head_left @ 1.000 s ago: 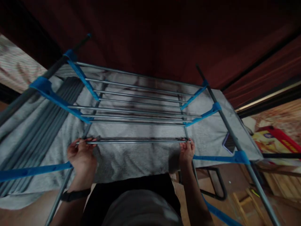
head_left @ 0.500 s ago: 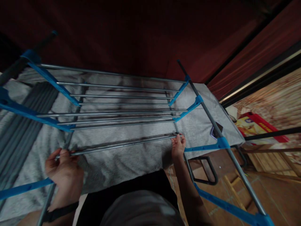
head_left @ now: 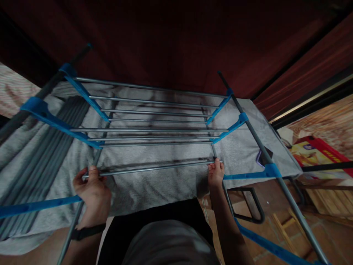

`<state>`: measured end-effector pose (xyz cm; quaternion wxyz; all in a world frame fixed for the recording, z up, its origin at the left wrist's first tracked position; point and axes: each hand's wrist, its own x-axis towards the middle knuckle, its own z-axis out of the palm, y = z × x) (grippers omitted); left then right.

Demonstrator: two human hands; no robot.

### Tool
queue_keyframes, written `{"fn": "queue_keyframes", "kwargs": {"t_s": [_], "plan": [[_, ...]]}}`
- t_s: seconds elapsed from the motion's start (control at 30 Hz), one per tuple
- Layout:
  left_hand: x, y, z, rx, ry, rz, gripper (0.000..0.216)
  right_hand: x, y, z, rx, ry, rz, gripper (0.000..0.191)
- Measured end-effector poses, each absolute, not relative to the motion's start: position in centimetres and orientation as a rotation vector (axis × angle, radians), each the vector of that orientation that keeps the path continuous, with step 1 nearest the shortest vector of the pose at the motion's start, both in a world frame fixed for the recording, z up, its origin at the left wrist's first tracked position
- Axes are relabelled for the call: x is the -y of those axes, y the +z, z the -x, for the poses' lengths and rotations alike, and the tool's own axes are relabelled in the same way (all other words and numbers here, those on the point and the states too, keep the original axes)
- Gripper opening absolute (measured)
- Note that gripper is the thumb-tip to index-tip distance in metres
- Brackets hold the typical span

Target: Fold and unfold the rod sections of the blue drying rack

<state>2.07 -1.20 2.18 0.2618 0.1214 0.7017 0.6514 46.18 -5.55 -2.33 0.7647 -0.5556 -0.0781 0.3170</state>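
Observation:
A thin grey metal rod point(head_left: 157, 168) spans the space between my hands, nearly level. My left hand point(head_left: 93, 184) is closed around its left end, and my right hand point(head_left: 216, 172) pinches its right end. Both hands are inside a rack frame of grey tubes point(head_left: 255, 138) with blue plastic brackets point(head_left: 248, 171). Close to my left hand is another blue bracket point(head_left: 41, 207). Beyond the held rod, several crossbars point(head_left: 154, 130) run between the left and right brackets in two tiers.
The rack stands over a grey fleece blanket point(head_left: 154, 187). Several loose grey tubes point(head_left: 52, 154) lie at the left. A phone point(head_left: 266, 155) rests near the right edge. A red and yellow box point(head_left: 317, 151), a wooden piece point(head_left: 289, 222) and a black metal frame point(head_left: 256, 206) are at the right.
The view has shifted, so the rack and both hands appear farther right. Both hands still hold the rod, and its left end now appears slightly higher.

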Motion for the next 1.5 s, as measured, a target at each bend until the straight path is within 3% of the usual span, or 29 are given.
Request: {"fn": "queue_keyframes", "kwargs": {"t_s": [0.27, 0.6, 1.03, 1.23, 1.5], "plan": [[1.4, 2.0, -2.6, -1.827, 1.817, -0.324, 0.02, 6.0, -2.3, -46.6, 0.169, 0.794, 1.14, 0.023], [1.5, 3.0, -2.7, -1.416, 1.831, -0.123, 0.009, 5.7, -2.3, -46.7, 0.136, 0.766, 1.166, 0.04], [2.3, 2.7, -4.5, -1.276, 1.706, -0.156, 0.011, 6.1, -2.2, -47.2, 0.195, 0.842, 1.166, 0.022], [2.4, 2.8, -5.6, -1.264, 1.679, -0.081, 0.009, 6.5, -2.4, -47.5, 0.244, 0.897, 1.149, 0.029], [2.3, 2.6, -5.6, -1.31, 1.659, -0.092, 0.026, 5.8, -2.0, -46.9, 0.149, 0.843, 1.182, 0.037]]}}
